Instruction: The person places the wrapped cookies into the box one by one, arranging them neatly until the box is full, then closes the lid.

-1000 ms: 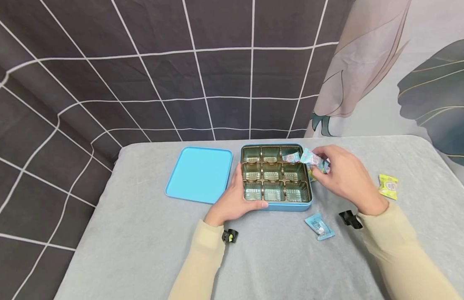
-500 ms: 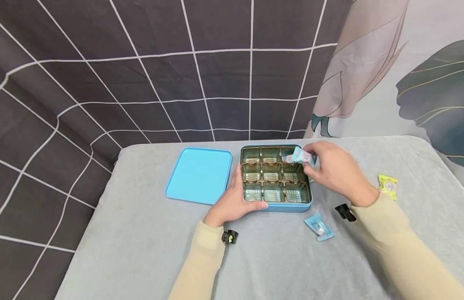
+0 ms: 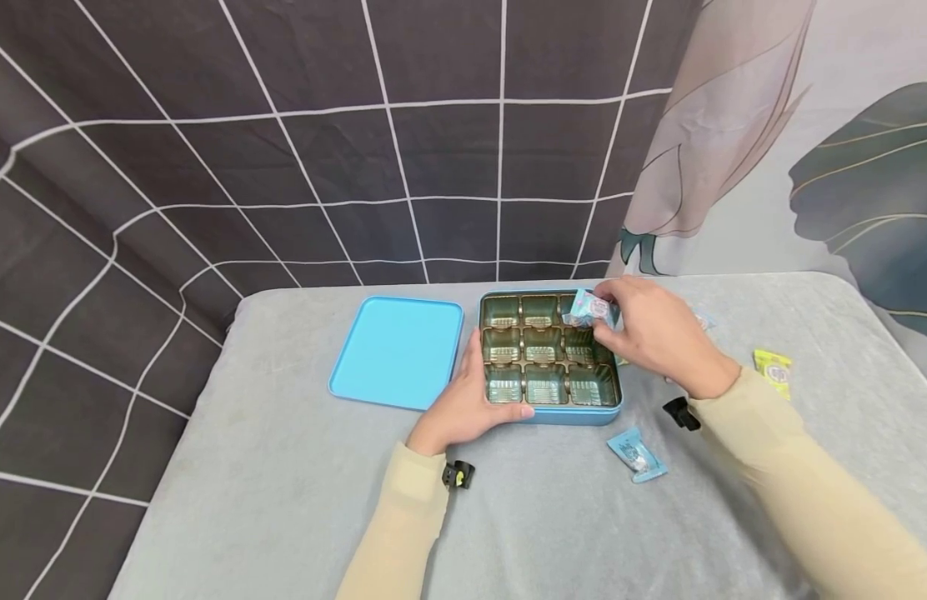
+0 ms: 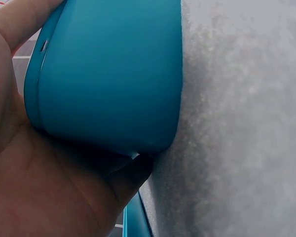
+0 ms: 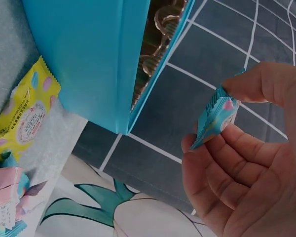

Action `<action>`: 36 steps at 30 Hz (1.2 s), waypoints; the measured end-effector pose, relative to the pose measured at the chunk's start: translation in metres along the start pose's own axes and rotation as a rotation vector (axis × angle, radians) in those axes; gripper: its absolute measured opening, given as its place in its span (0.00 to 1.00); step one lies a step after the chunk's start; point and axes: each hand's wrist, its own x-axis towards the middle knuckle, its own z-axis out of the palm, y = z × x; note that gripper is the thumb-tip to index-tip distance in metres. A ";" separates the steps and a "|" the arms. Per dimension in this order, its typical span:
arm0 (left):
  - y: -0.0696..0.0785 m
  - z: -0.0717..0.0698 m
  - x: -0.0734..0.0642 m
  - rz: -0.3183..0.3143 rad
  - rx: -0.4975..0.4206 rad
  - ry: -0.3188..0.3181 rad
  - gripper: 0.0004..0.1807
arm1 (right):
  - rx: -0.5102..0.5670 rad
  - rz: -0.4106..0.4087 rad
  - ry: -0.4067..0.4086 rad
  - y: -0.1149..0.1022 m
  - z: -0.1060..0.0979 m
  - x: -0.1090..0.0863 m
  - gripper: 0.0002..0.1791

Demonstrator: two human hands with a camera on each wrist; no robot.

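A light-blue tin box [image 3: 576,416] stands uncovered, with a gold tray of nine-square layout, several compartments in rows. My left hand [image 3: 463,408] grips its front left corner, thumb along the front wall and fingers along the left side; the left wrist view shows the tin's blue wall [image 4: 108,74] against the palm. Over the back right compartment, my right hand [image 3: 658,333] pinches a blue wrapped candy [image 3: 589,308] between thumb and fingers. The right wrist view shows this candy's crimped wrapper [image 5: 214,118] near the tin's rim. That compartment is largely hidden behind it.
Left of the tin lies its blue lid [image 3: 396,354]. A blue candy [image 3: 638,454] lies in front, a yellow one [image 3: 774,372] far right. Beside the tin's right wall are another yellow candy [image 5: 29,108] and a pink-and-blue one [image 5: 5,197]. A dark gridded curtain [image 3: 448,167] hangs behind.
My right hand has moved left with the candy, from beside the tin to over the back right compartment, covering a candy seen there earlier. My left hand has stayed on the tin.
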 end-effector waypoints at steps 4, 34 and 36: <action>0.000 0.000 0.000 0.003 -0.002 0.003 0.76 | -0.004 0.007 -0.027 0.000 0.001 0.004 0.18; -0.001 0.001 0.002 0.008 -0.028 0.003 0.75 | -0.049 -0.034 -0.223 -0.006 0.007 0.038 0.18; -0.001 0.001 0.002 0.003 -0.028 0.001 0.75 | -0.050 -0.042 -0.234 -0.007 0.007 0.040 0.18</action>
